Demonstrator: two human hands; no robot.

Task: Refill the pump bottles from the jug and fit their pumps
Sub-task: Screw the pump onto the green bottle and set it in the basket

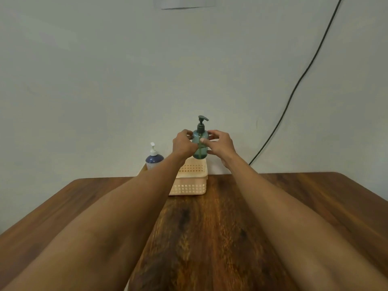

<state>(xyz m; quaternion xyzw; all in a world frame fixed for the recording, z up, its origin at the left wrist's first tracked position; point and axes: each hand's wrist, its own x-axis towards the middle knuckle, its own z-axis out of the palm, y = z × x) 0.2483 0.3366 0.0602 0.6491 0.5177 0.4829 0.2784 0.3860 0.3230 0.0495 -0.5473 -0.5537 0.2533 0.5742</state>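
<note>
- Both hands are gripping: the left hand [184, 143] and right hand [220, 144] are curling fingers and thumbs round the teal bottle [199, 154] from either side, keeping it upright.
- Its base is showing right at the far rim of the basket [193, 185], at the table's far edge; resting or lifted, I cannot tell.
- The table [210, 227] is showing dark, streaky wood grain and rounded corners, meeting a plain pale wall [105, 80] where a black cable [294, 89] is slanting down.
- The teal bottle is looking translucent and rounded, with a dark pump [202, 122] sitting on top; the basket is a peach plastic lattice, rectangular.
- I am counting two pump bottles, the second a blue bottle [154, 159] with a white pump [153, 148] at the basket's left end, plus one basket and one cable.
</note>
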